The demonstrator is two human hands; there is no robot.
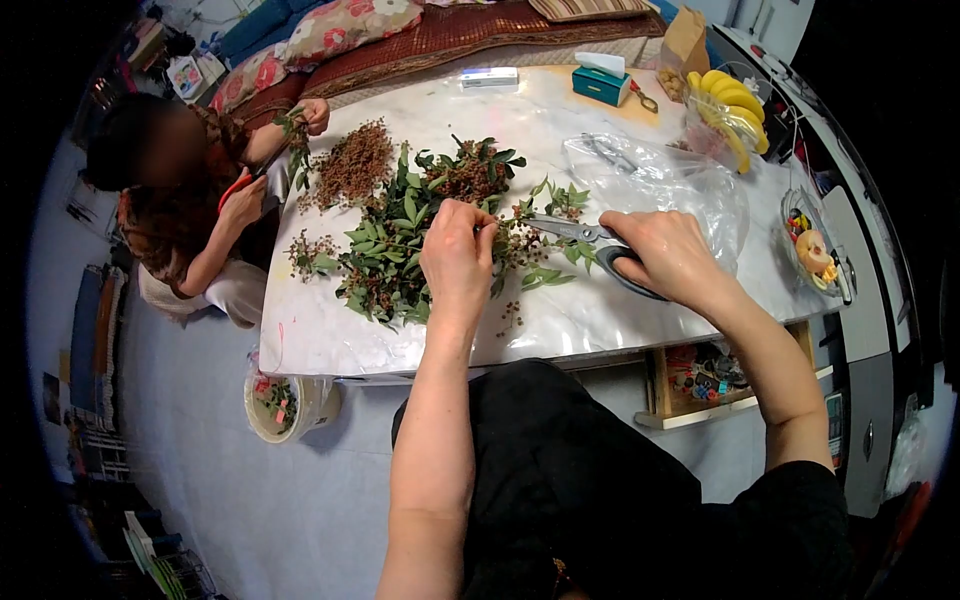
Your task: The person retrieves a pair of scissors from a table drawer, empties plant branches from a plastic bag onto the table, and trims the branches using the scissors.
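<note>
My left hand (458, 255) is closed in a pinch on a leafy sprig of small brown-red berries (522, 245), above the table's front half. In my right hand (672, 252) is a pair of scissors (570, 229) with dark handles. Its blades point left and reach the sprig; whether they are cutting a stem I cannot tell. Beneath and beyond my left hand lies a heap of green leafy branches (395, 235) with berry clusters. A pile of loose berries (352, 165) sits behind it, to the left.
At the left, another person (190, 200) holds a sprig and red-handled scissors (235, 188). The marble-look table (330, 335) bears a clear plastic bag (690, 200), a tissue box (601, 83), bananas (735, 100) and a fruit plate (815, 245). Below are a bucket (320, 405) and an open drawer (700, 412).
</note>
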